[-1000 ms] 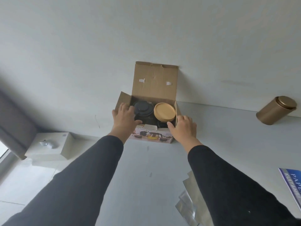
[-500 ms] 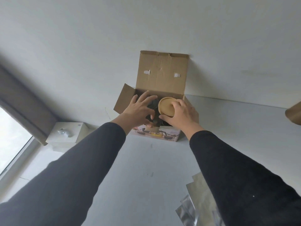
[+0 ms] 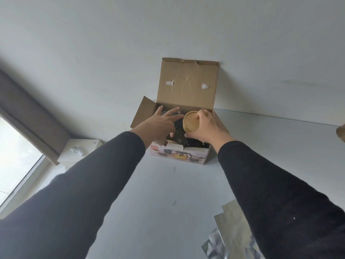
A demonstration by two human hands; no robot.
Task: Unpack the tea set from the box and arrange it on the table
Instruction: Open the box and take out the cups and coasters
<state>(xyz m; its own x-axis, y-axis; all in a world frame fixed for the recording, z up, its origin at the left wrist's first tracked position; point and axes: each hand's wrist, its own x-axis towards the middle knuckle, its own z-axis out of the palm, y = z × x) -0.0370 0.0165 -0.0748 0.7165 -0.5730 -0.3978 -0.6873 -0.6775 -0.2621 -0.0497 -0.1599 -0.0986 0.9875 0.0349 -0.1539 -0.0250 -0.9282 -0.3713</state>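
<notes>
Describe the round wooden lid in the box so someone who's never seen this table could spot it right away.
Find the open cardboard box standing against the wall on the white table. In its right half sits the wooden lid, gripped by the right hand. It is the only pale tan disc there; the pieces beside it are black.

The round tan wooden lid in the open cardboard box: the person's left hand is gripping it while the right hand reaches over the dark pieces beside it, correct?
The hands are swapped. The head view shows the right hand gripping the round tan wooden lid in the open cardboard box, while the left hand reaches with spread fingers over the dark pieces beside it.
</notes>
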